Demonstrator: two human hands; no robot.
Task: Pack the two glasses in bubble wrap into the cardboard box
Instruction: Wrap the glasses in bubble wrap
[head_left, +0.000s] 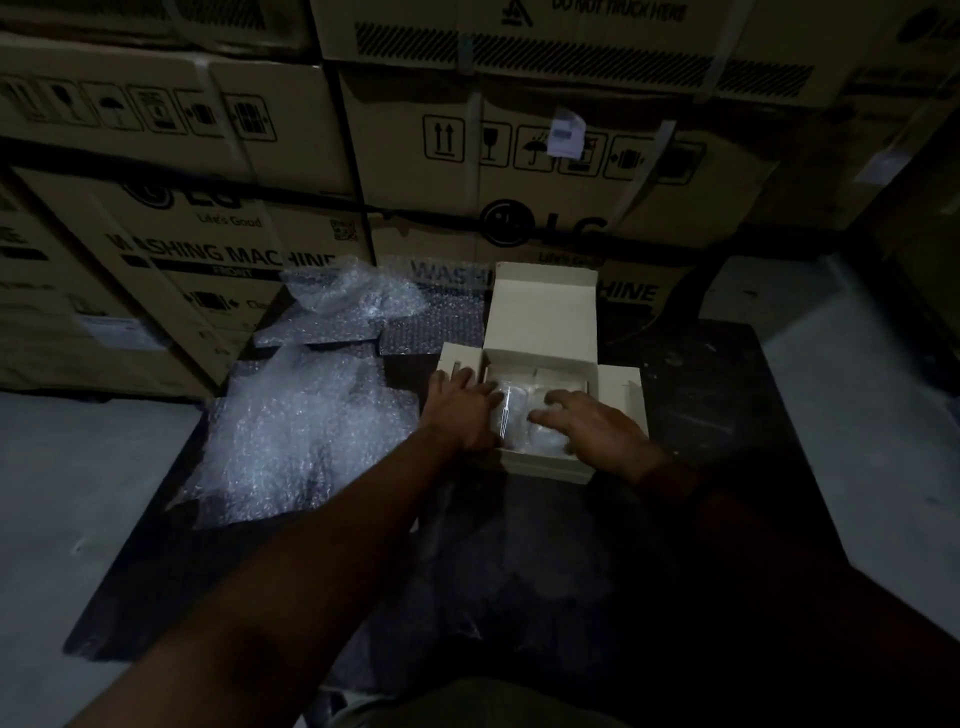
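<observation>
A small pale cardboard box (540, 317) lies open on a dark table, its lid standing up at the back and side flaps spread. Two glasses in bubble wrap lie side by side inside: the left wrapped glass (511, 410) and the right wrapped glass (545, 431). My left hand (462, 410) rests with straight fingers on the left glass and the box's left edge. On the right glass my right hand (592, 428) presses down with fingers spread. Both hands hide part of the bundles.
Loose bubble wrap sheets (301, 436) lie left of the box, with more bubble wrap (358, 296) behind. Large washing machine cartons (545, 171) are stacked close behind the dark table (701, 395). Grey floor (78, 467) shows on both sides.
</observation>
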